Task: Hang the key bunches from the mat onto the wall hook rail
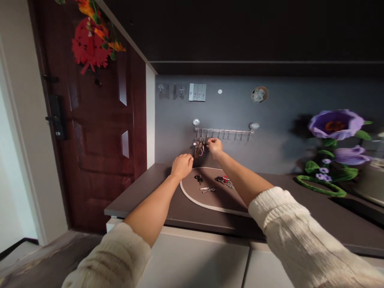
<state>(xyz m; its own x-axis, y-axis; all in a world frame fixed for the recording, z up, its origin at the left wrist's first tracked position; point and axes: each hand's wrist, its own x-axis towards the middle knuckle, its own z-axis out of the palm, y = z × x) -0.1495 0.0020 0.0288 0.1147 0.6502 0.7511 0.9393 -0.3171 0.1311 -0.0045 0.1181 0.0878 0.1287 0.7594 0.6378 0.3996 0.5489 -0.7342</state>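
A metal hook rail is fixed to the grey wall. From its left end hang bunches of keys on rings, with a brown piece among them. My right hand is just right of these keys, thumb and fingertips pinched together; what lies between them is too small to make out. Lower and to the left, my left hand has its fingers curled and closed near the hanging keys, its grip hidden from me. On the counter mat below lie dark keys, silver keys and a bunch with red parts.
The keys lie on a rounded brown mat with a pale rim, on a dark counter. Purple artificial flowers stand at the right. A dark cabinet overhangs. At left is a red-brown door.
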